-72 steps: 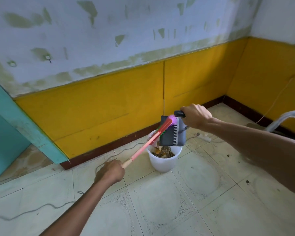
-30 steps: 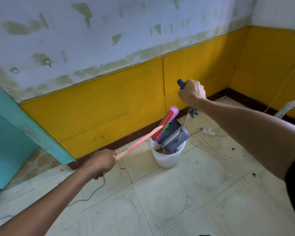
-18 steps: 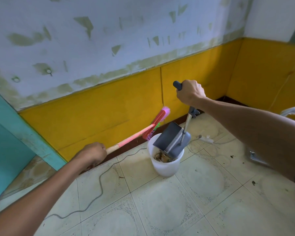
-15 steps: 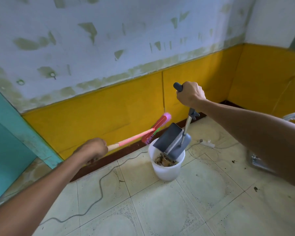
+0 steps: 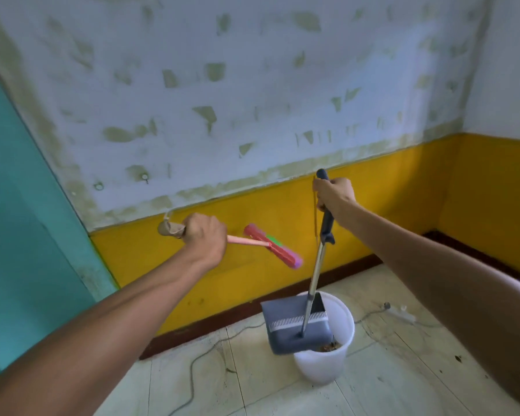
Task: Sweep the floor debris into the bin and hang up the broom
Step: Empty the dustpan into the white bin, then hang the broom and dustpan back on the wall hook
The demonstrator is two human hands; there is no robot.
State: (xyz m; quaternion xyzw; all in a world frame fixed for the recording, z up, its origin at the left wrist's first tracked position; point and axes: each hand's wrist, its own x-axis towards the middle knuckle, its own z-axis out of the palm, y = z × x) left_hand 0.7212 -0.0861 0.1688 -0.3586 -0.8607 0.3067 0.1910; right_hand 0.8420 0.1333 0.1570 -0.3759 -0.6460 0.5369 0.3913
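Observation:
My left hand grips the short pink broom near its handle end, holding it level in front of the yellow wall panel, with the red-pink brush head pointing right. My right hand is closed around the dark grip of the long-handled grey dustpan. The pan hangs tilted over the rim of the white bin, which stands on the tiled floor and shows brown debris inside. Two small hooks stick out of the white wall, up and left of the broom.
A grey cable snakes across the floor tiles left of the bin. A white power strip lies on the floor to the right. A teal door frame fills the left side. Dark specks dot the tiles at the right.
My left hand has lifted the broom up and away from the bin toward the wall. The dustpan has swung more upright over the bin. My view has tilted upward.

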